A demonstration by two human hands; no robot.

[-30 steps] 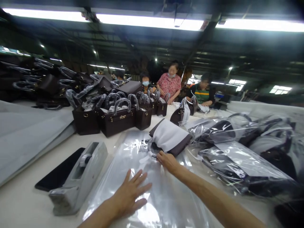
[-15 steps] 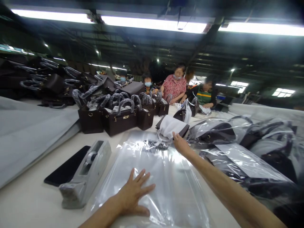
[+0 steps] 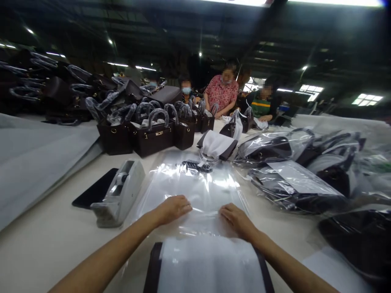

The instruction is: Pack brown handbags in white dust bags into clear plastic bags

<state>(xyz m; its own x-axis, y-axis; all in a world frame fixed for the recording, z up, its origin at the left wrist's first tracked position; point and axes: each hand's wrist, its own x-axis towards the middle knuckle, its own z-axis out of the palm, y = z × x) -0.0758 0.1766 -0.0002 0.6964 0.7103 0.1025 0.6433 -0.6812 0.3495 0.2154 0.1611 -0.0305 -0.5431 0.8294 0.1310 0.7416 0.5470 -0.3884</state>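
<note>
Left of the left hand (image 3: pixel 172 208), a grey tape dispenser (image 3: pixel 119 194) sits on the counter (image 3: pixel 45 248) w/ a black flat pad (image 3: pixel 97 190) just beyond it. Both hands rest curled, palm-down, on the clear plastic bag (image 3: pixel 195 187), left and right hand (image 3: pixel 235 217) pinching its near edge, apart from each other. Right of the right hand lie bagged handbags (image 3: pixel 293 179); a white-wrapped handbag (image 3: pixel 209 264) lies btwn the forearms.

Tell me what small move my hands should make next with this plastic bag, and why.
Probably part the near edge of the clear plastic bag. Both the left hand and right hand rest on that edge, and a dark bag with a white wrap lies just in front of it, apparently outside the plastic.
</note>
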